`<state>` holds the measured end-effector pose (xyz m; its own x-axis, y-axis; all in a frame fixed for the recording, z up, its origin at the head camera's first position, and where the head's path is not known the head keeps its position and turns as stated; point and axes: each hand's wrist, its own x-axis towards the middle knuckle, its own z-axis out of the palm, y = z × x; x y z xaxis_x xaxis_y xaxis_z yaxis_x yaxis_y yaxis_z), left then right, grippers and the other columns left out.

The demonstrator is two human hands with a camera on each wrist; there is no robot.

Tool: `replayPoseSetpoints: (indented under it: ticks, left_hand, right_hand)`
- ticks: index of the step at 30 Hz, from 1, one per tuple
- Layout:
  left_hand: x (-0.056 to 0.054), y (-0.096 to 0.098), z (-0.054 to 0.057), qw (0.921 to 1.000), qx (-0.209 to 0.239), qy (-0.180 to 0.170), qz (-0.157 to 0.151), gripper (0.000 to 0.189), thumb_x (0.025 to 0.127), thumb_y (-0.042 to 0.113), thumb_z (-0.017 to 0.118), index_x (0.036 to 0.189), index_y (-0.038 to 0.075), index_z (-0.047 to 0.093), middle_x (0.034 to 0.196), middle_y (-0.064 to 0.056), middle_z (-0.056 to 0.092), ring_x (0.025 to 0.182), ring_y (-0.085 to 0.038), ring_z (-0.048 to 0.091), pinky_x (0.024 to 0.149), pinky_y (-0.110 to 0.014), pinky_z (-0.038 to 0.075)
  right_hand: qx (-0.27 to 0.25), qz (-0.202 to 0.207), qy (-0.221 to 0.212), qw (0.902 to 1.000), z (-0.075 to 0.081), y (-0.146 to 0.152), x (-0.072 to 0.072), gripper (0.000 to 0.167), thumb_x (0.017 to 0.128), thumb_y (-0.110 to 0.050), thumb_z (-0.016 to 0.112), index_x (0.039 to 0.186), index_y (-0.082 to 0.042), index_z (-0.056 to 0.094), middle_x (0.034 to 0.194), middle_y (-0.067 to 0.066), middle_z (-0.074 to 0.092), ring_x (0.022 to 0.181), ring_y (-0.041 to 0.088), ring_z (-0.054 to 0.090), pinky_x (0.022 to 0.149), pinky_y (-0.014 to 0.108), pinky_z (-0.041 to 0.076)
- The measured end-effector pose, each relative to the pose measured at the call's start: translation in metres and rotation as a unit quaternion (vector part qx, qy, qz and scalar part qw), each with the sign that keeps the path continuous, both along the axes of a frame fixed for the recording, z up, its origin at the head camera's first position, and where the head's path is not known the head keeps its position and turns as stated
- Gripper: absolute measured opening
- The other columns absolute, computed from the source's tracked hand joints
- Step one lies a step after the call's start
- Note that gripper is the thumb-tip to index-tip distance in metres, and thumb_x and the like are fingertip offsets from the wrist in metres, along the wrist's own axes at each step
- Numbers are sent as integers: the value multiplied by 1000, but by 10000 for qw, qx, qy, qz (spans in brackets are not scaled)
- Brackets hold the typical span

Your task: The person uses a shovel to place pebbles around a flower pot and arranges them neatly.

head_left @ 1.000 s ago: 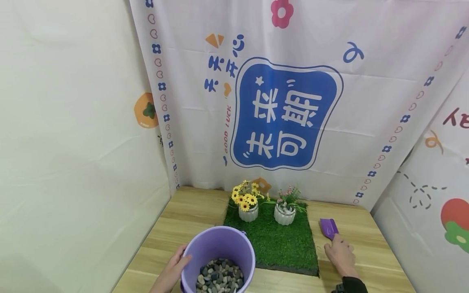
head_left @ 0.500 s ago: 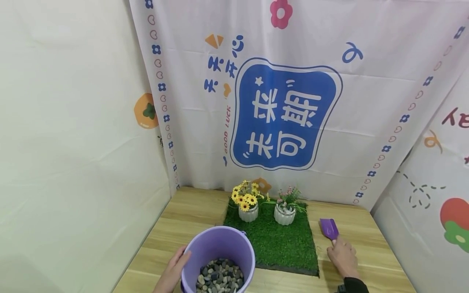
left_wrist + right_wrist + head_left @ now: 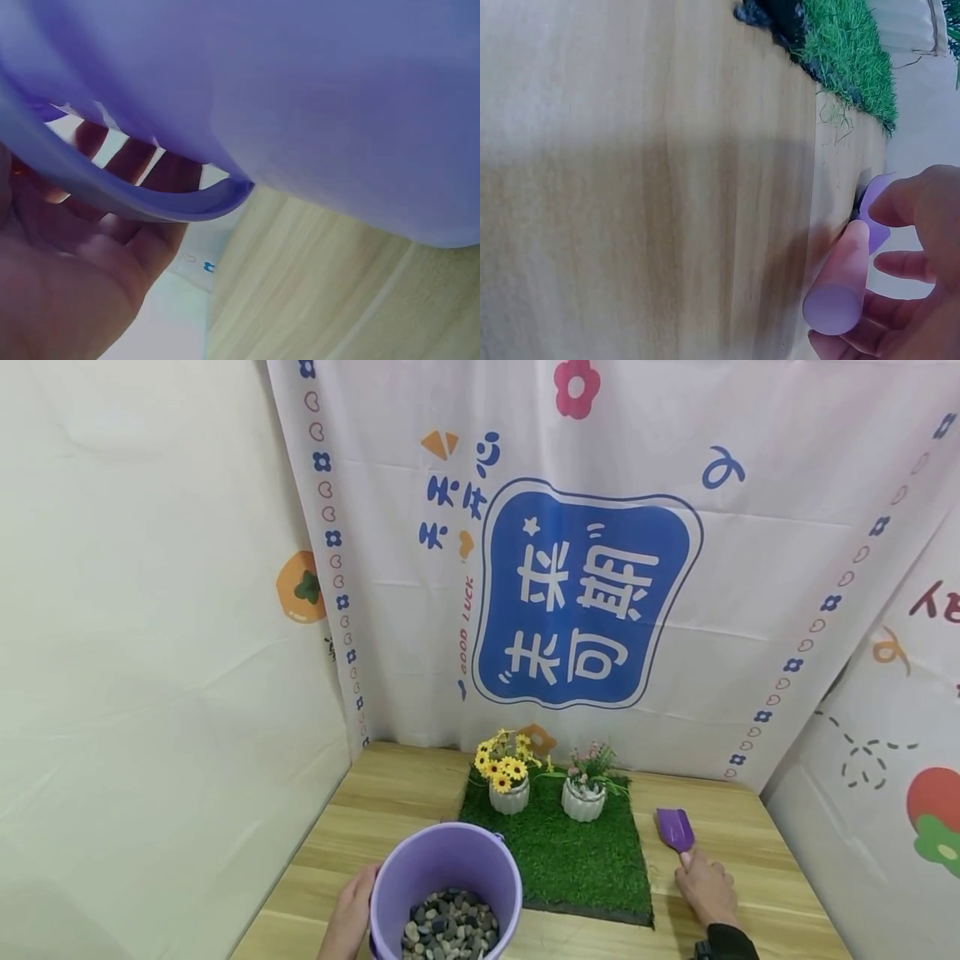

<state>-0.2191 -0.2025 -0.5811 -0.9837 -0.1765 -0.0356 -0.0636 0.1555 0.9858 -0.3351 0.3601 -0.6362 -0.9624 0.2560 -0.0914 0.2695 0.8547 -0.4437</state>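
A purple bucket (image 3: 447,858) with grey and tan pebbles (image 3: 450,927) inside stands at the front of the table. My left hand (image 3: 348,910) is at the bucket's left side. In the left wrist view its fingers, fairly straight and spread, reach up behind the bucket's purple handle (image 3: 150,196). To the right, a purple shovel (image 3: 677,831) with a pinkish handle (image 3: 841,274) lies on the wood. Around that handle is my right hand (image 3: 707,887), its thumb and fingers loosely parted, not visibly gripping. Whether any finger touches the handle is unclear.
A green turf mat (image 3: 577,877) lies mid-table, carrying a white pot of yellow flowers (image 3: 508,797) and a white pot of pink flowers (image 3: 582,802). Printed white cloth (image 3: 750,568) hangs behind the wooden table (image 3: 390,785), with pale walls on both sides.
My left thumb has come off the bucket's rim and the hand has dropped beside it. My right hand has slid slightly back and right, showing more of the shovel's handle.
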Motion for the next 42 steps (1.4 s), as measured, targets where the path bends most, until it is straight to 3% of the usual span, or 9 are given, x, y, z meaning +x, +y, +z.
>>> replayPoseSetpoints:
  ticks: [5,9,13,18,32,37,42]
  left_hand:
    - [-2,0,-5,9991,-63,16,426,48,106,37,38,130,1,59,120,-15,67,93,-1,62,82,-24,50]
    - [-4,1,-7,9983,13,-90,574,46,105,36,42,128,1,60,118,-14,68,91,-1,62,81,-24,51]
    - [-4,1,-7,9980,93,-134,619,46,105,36,43,127,0,61,115,-10,69,90,-1,62,80,-24,52]
    - [-4,0,-8,9980,133,-60,621,48,105,37,41,128,-1,60,116,-11,69,91,0,62,82,-23,51]
    - [-6,1,-13,9975,294,-242,599,45,102,39,48,120,1,63,108,-4,69,90,-6,63,79,-27,53]
    - [-8,3,-11,9964,327,-359,697,38,103,33,49,115,1,65,101,0,70,88,-5,63,77,-26,53]
    - [-9,3,-10,9960,271,-473,706,36,103,29,47,115,0,65,102,-3,70,87,-7,63,76,-26,53]
  right_hand:
    - [-14,-11,-15,10000,-6,3,0,58,90,-24,49,135,11,34,111,44,47,100,59,49,82,66,44]
    - [22,71,35,10000,-8,6,0,52,92,-22,47,129,13,38,105,44,49,94,59,52,80,66,45]
    - [57,127,72,9999,-9,10,-4,47,95,-25,42,122,14,43,103,45,51,93,60,54,79,65,46]
    - [69,111,-42,9999,-10,14,-12,56,100,-37,36,121,14,46,109,45,51,99,62,53,80,63,47]
    - [40,171,138,9997,-12,17,-12,50,100,-33,39,110,14,50,103,43,57,98,59,56,77,60,48]
    - [-79,45,-54,9999,-5,16,-9,43,95,-26,46,109,15,47,94,35,59,86,48,61,72,54,48]
    - [-279,16,-191,9994,-2,16,-7,43,92,-25,48,108,15,44,85,26,55,76,34,55,67,47,45]
